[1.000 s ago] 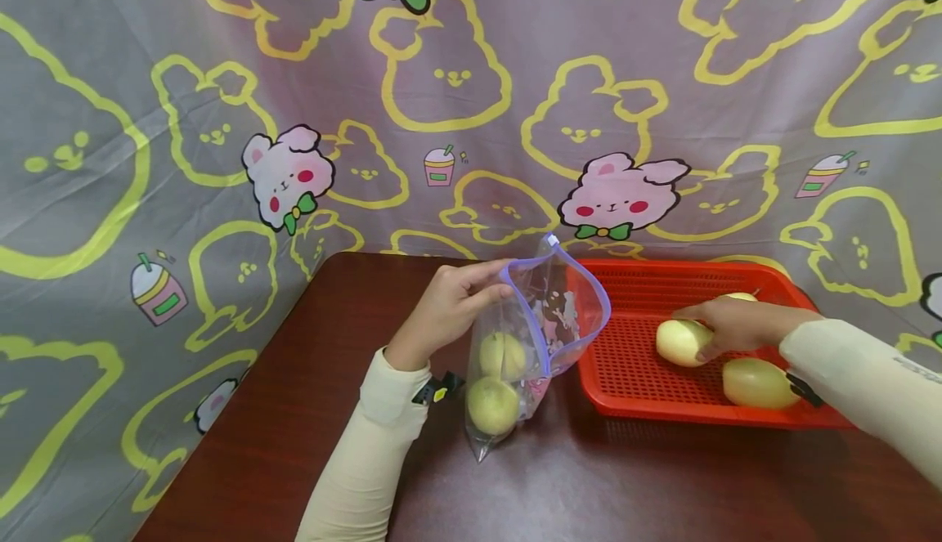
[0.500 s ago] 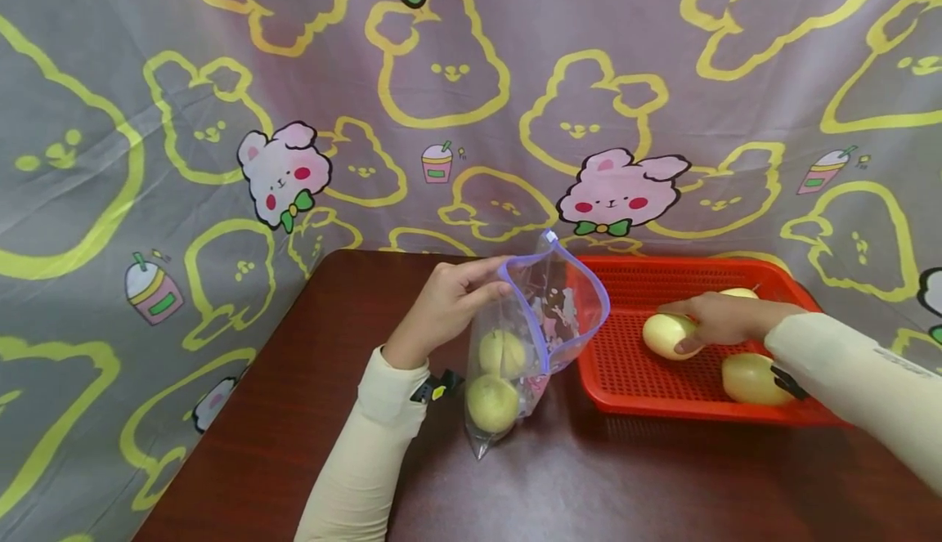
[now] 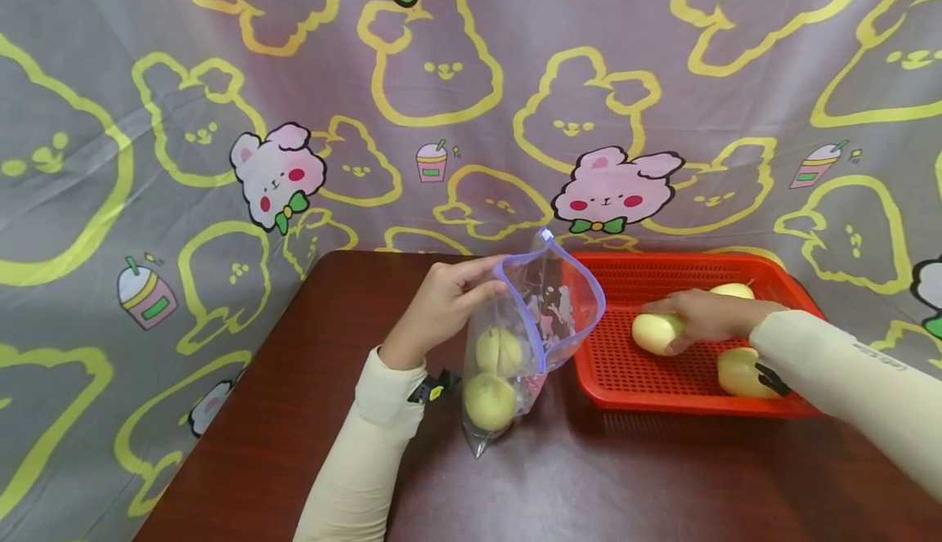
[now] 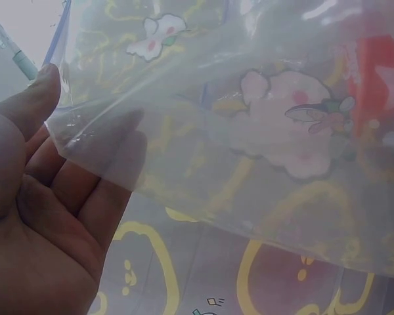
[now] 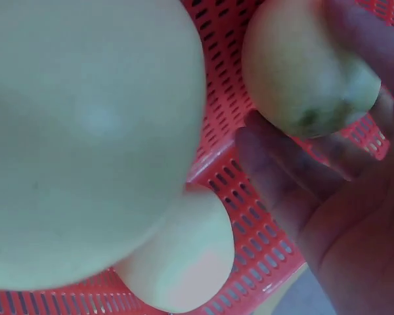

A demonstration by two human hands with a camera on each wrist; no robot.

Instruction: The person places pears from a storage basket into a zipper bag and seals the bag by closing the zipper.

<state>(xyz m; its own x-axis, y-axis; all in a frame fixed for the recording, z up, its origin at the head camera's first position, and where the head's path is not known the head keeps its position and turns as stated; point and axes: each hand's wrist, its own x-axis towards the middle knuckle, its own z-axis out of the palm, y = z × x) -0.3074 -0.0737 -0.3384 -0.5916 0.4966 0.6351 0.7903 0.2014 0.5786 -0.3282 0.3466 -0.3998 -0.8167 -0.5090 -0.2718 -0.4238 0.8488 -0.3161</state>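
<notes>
The right hand (image 3: 702,315) reached into the red basket (image 3: 662,404), thumb and fingers bent around a pale fruit (image 3: 653,334) near the middle of its floor. Left of the basket, the left hand (image 3: 450,305) pinched the edge of a clear bag (image 3: 531,333) between thumb and fingers, its mouth gaping toward the basket. The step in hand appeared to be taking up that fruit; the next move would call for a firm grip, a lift clear of the basket's rim, and the bag mouth held wide.

The bag was thin, glossy film with a purple zip edge and printed figures; two round fruits (image 3: 491,402) sat stacked inside. The basket was plastic, perforated with rows of slots. A rear fruit (image 3: 732,290) and a near fruit (image 3: 745,373) lay in it, smooth-skinned and rounded. The basket stood on a dark, faintly shiny table (image 3: 589,477).
</notes>
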